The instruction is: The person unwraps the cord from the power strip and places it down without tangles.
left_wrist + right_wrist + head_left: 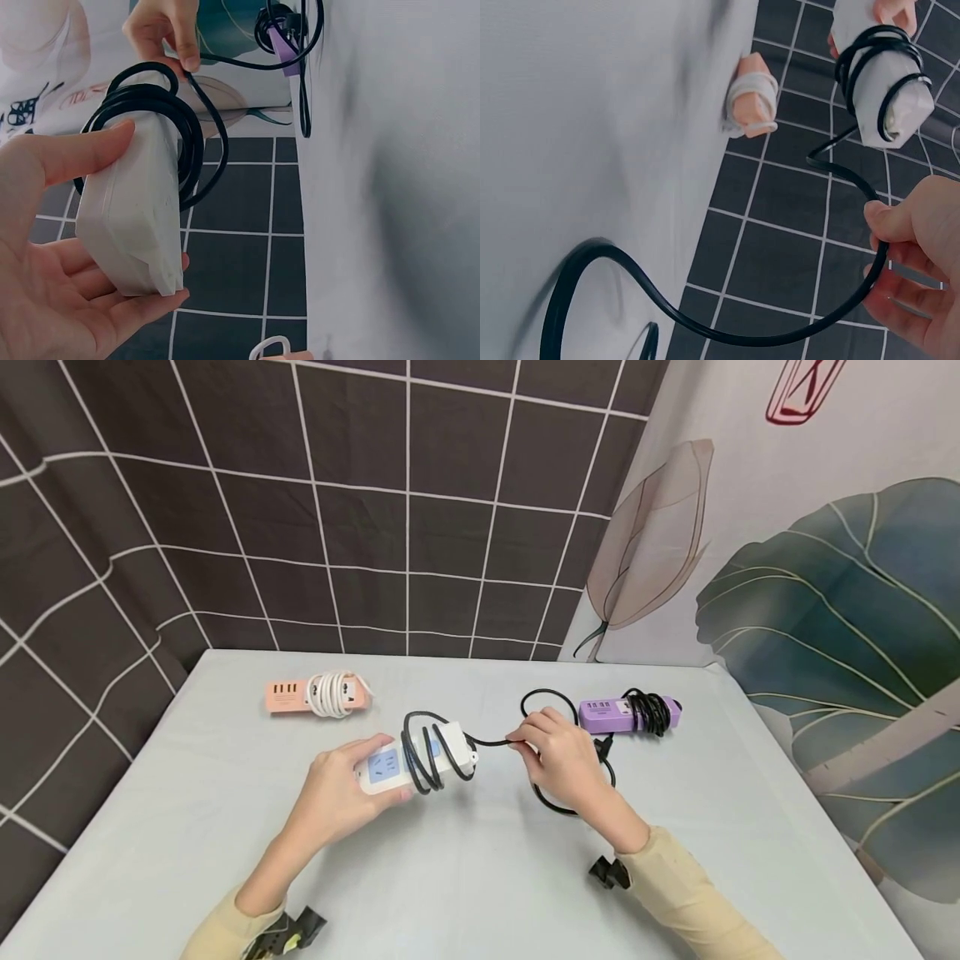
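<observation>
My left hand (341,789) grips a white power strip (135,202) by its end, thumb on one side and fingers on the other. Blue socket faces show on the strip in the head view. Several loops of black cord (426,758) are wound around its far half. To the right, my right hand (558,756) pinches the cord between thumb and fingers, and a stretch runs from there to the strip. The rest of the cord (742,339) curves away in a loose loop down to the table, with a black plug (603,747) near the purple strip.
A pink power strip (287,697) wrapped in white cord lies at the back left of the white table (465,893). At the back right is a purple power strip (606,717) with black cord wound on it. A dark gridded curtain (360,527) hangs behind.
</observation>
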### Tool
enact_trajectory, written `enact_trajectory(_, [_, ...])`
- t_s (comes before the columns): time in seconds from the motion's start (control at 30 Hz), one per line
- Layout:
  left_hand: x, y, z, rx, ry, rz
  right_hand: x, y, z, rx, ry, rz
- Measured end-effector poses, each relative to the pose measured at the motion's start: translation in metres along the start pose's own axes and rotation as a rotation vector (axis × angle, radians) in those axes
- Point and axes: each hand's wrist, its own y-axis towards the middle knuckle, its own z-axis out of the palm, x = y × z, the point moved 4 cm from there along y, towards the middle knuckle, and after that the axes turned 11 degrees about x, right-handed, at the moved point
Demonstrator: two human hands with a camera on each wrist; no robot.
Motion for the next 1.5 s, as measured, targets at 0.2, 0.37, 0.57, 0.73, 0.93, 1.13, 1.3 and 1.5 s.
enact_trajectory(0.2, [0.002,0.0,0.002,0.016,0.01,-0.009,-0.003,-0.002,-0.005,-0.073,-0.01,-0.001])
enact_trajectory(0.37, [0.004,0.0,0.004,0.025,0.017,-0.012,-0.003,-0.004,-0.008,-0.113,-0.014,-0.015])
enact_trajectory(0.57, [0.005,0.001,0.005,0.03,0.025,-0.02,-0.002,-0.008,-0.013,-0.139,-0.002,-0.027])
enact_trajectory(0.73, [0.006,0.001,0.005,0.035,0.026,-0.029,0.001,-0.011,-0.019,-0.153,0.018,-0.036])
enact_trajectory(0.93, [0.01,0.003,0.005,0.046,0.023,-0.052,0.005,-0.014,-0.026,-0.184,0.029,-0.078])
enact_trajectory(1.13, [0.013,0.004,0.004,0.036,0.028,-0.063,0.01,-0.019,-0.032,-0.229,0.029,-0.121])
enact_trajectory(1.3, [0.017,0.004,0.004,0.035,0.028,-0.08,0.015,-0.024,-0.037,-0.265,0.035,-0.147])
enact_trajectory(1.5, [0.021,0.004,0.002,0.024,0.021,-0.098,0.019,-0.03,-0.041,-0.276,0.049,-0.166])
